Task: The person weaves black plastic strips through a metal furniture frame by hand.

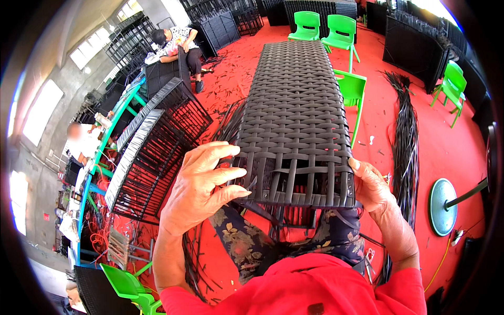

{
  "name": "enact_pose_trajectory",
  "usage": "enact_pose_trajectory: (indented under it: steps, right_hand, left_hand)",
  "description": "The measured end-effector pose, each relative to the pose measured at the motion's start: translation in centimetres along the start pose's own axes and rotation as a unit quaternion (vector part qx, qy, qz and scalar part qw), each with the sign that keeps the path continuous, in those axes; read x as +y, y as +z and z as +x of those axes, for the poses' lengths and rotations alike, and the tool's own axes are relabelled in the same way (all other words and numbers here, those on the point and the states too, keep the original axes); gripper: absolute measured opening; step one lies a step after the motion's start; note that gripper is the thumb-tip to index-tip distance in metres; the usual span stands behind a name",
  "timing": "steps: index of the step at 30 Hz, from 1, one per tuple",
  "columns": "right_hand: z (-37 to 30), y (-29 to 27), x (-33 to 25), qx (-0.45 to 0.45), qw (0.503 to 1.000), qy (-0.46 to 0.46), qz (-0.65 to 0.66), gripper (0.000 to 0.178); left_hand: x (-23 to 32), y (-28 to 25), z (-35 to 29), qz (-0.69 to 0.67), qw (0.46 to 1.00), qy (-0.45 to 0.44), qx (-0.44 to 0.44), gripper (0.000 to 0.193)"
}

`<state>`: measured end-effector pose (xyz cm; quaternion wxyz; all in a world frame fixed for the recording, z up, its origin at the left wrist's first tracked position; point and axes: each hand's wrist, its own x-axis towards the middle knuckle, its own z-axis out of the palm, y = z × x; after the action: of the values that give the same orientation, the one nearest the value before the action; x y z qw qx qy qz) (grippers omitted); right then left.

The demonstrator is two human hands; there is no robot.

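head view: dark woven frame [291,105], near end above flowered trousers [247,241].
left hand [197,184] spreads unclenched fingers at its near left edge; right hand [374,189] has its thumb at the right edge, cannot tell if it grips.

Frames [135,153] left of panel [294,105], seemingly fan [440,215] right

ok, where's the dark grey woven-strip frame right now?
Head view, centre: the dark grey woven-strip frame is between the person's left hand and right hand, with a bright green chair partly behind its right edge.
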<state>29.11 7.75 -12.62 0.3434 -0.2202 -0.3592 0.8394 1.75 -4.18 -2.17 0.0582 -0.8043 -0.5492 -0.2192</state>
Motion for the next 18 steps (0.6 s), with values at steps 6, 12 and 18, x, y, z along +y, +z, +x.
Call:
enact_pose_trajectory:
  steps: [6, 12, 18]
  right_hand:
    - [-0.2, 0.9, -0.5, -0.040, 0.999, 0.001, 0.024, 0.039]
    - [0.0, 0.3, -0.3, -0.037, 0.999, -0.005, 0.015, 0.038]
    - [0.1, 0.9, -0.3, -0.033, 0.999, 0.002, 0.030, 0.036]
  left_hand:
    - [1.5, 0.2, 1.0, 0.108, 0.993, 0.052, 0.001, 0.011]
    - [1.4, 0.8, 2.1, 0.151, 0.985, 0.083, -0.007, 0.014]
    - [-1.1, 3.3, 3.3, 0.307, 0.912, 0.213, 0.171, 0.011]
